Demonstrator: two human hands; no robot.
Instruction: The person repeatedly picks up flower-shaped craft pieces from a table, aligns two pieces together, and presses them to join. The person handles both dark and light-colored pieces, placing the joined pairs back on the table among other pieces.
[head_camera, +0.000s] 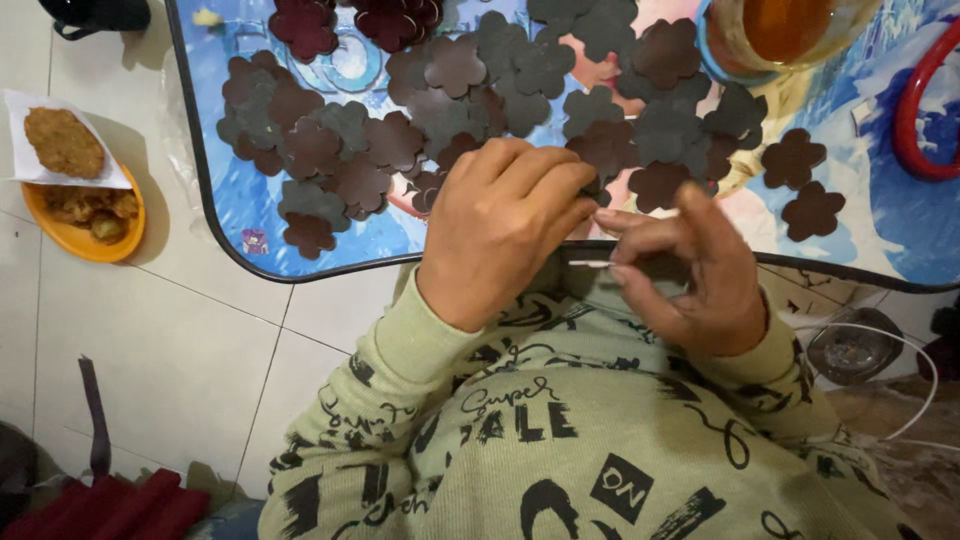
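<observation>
My left hand (505, 225) is curled at the near edge of a low table (215, 215), its fingertips pinching a dark flower-shaped cutout (597, 190) that is mostly hidden. Just to its right, my right hand (690, 275) pinches a thin light needle (590, 264) that points left toward the left fingers. Many flat flower-shaped cutouts (390, 140) in dark brown and grey lie heaped on the blue picture tabletop beyond both hands. Two more cutouts (795, 158) lie apart at the right.
An orange bowl of fried food (85, 215) sits on the tiled floor at left, with a piece on white paper (62, 142). A glass of amber drink (785, 30) stands on the table's far right. Red cloth (110, 505) lies at bottom left; a white cable (905, 345) runs at right.
</observation>
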